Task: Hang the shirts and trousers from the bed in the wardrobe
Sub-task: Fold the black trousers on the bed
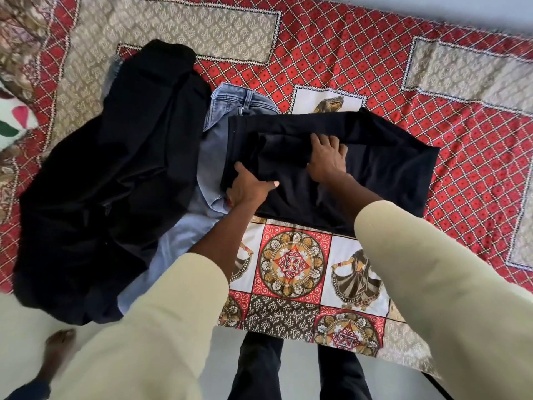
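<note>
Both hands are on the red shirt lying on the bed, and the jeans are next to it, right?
Not quite: the garment under both hands is black, not red. The head view shows the left hand and right hand on it on the bed, with the jeans next to it.

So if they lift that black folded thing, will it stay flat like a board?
Probably not. The black garment shows soft creases under the right hand, so it should droop. The left hand grips its edge; it likely unfolds when lifted.

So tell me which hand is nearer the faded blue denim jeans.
Left. The left hand grips the black garment's edge right beside the jeans; the right hand rests farther right.
</note>
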Demonstrator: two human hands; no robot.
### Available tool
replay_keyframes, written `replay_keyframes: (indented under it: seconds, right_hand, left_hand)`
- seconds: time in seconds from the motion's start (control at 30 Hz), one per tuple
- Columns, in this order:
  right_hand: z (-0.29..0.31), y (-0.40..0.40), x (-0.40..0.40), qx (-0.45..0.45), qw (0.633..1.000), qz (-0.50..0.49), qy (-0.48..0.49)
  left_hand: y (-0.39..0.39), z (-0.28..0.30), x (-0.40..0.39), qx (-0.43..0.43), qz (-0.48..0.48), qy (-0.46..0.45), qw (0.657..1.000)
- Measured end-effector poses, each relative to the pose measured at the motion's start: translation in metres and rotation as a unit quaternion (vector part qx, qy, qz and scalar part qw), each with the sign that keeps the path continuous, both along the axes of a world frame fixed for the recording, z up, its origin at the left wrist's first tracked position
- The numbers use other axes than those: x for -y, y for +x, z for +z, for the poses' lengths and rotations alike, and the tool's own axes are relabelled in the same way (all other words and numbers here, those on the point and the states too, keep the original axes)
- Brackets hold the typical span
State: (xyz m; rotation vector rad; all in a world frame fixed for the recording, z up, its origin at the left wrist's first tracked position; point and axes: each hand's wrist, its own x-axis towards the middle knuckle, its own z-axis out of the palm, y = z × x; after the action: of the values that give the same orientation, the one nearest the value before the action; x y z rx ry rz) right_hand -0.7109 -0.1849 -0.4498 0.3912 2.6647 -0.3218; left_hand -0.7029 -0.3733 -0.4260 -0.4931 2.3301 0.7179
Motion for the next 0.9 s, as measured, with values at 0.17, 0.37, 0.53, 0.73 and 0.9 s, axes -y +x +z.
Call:
replay_keyframes:
  seconds: [0.17, 0.37, 0.53, 0.73, 0.9]
  right_hand:
    - [-0.002, -0.003, -0.010, -0.035, 0.999, -0.028, 0.014]
    - [0.017, -0.018, -0.001, -0.183, 0.979, -0.066, -0.057]
    - [0.026, -0.019, 0.004, -0.206, 0.950, -0.122, -0.200]
    - [0.008, 0.055, -0.064, -0.134, 0.925, -0.356, -0.010]
    - [-0.005, 0.099, -0.135, -0.014, 0.816, -0.572, -0.078]
  left_hand:
    - [-0.012, -0.015, 0.003, 0.020, 0.039, 0.058, 0.997]
    - [-0.015, -0.004, 0.011, -0.129, 0.104, 0.100, 0.981]
    - [-0.030, 0.008, 0.022, -0.104, 0.181, -0.019, 0.978]
    - [-0.042, -0.014, 0.035, -0.035, 0.138, 0.045, 0.989]
    - [-0.050, -0.012, 0.029, -0.003, 0.140, 0.057, 0.989]
